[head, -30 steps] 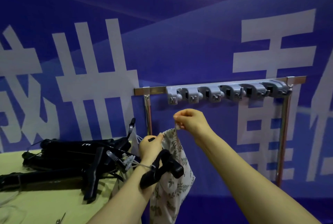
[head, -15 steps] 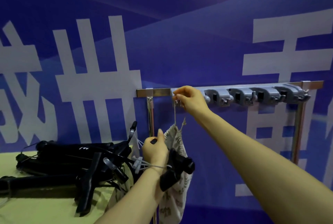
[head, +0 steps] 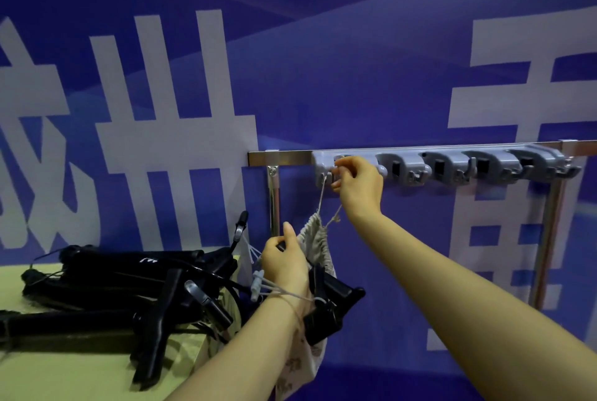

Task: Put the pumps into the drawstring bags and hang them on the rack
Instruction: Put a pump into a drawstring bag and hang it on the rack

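Blue printed backdrop behind rack (head: 452, 155). Right hand (head: 358, 182) pinches drawstring (head: 322, 194) at leftmost hook, directly above bag (head: 315, 240). Left hand (head: 284, 261) closed on bag neck, just below-left. Bag long axis approx. vertical.

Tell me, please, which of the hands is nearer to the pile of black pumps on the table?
Left. The left hand grips the drawstring bag just right of the pile of black pumps; the right hand is up at the rack's hooks.

Large white Chinese characters on the blue backdrop (head: 355, 77), cropped and unreadable; small white mark on a black pump (head: 147, 260), illegible.
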Motion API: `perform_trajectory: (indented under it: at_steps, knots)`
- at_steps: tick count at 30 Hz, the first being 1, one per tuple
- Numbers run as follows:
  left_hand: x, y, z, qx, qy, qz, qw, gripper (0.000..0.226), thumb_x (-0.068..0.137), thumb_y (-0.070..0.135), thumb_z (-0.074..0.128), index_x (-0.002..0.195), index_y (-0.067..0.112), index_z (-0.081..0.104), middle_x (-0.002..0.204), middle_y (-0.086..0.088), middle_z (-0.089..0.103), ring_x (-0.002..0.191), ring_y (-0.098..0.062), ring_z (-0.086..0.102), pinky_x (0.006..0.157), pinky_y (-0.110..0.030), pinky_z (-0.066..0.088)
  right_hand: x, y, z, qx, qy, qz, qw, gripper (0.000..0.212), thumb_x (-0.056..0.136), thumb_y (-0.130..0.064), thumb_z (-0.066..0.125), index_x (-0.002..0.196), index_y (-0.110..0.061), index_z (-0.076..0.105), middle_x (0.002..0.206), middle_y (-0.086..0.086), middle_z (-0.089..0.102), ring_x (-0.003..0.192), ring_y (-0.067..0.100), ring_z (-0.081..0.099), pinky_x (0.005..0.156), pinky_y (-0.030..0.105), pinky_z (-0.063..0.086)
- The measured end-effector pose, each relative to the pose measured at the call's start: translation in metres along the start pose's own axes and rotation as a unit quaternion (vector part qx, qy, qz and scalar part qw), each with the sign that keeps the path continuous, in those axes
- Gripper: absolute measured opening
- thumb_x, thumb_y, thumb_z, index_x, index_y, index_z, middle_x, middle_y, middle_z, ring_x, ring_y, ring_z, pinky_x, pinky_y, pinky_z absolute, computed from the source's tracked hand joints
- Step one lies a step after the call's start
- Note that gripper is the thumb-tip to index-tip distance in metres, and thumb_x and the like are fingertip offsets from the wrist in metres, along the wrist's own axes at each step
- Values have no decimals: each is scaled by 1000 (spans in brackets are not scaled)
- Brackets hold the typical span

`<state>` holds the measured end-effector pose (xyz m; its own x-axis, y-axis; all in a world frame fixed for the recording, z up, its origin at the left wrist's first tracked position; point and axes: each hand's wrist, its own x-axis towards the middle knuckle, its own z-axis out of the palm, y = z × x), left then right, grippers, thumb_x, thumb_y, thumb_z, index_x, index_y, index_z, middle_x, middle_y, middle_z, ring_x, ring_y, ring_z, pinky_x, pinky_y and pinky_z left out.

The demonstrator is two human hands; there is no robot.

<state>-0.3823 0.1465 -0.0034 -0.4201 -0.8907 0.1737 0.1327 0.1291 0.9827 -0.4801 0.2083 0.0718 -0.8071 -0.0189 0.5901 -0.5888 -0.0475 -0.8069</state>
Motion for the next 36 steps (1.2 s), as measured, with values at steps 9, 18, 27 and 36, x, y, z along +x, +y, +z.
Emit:
perform_trajectory:
  at_steps: [9, 18, 27, 36]
  knots:
    - [-10, -24, -12, 8, -15, -35, 999, 44, 96, 33, 47, 62, 4, 44, 54, -5, 40, 50, -17, 39, 47, -26, 30, -42, 10, -3, -2, 16, 16, 1000, 20, 96, -4, 41, 90, -13, 57, 70, -7, 56, 48, 6, 58, 57, 22, 54]
    - [-33, -48, -32, 94, -120, -65, 986, 44, 97, 42, 38, 68, 11, 52, 66, -6, 53, 64, -23, 53, 61, -31, 42, -85, 5, -14, -83, -62, 67, 992, 15, 98, -20, 42, 100, -14, 56, 84, 0, 61, 85, 24, 64, 77, 40, 51]
    - [-58, -17, -65, 65, -143, -113, 981, 42, 99, 39, 34, 83, 11, 62, 98, -13, 67, 94, -29, 62, 83, -34, 45, -128, -30, -27, -140, -134, 68, 979, 32, 99, -28, 41, 120, -9, 54, 117, 8, 61, 105, 23, 57, 87, 39, 48]
    - [-84, 47, -136, 7, -150, -67, 986, 42, 101, 33, 31, 76, 10, 57, 75, -7, 63, 64, -18, 58, 62, -28, 47, -184, -96, -13, -101, -192, 14, 976, 26, 99, -28, 40, 107, -11, 58, 94, -1, 58, 91, 18, 57, 76, 31, 43]
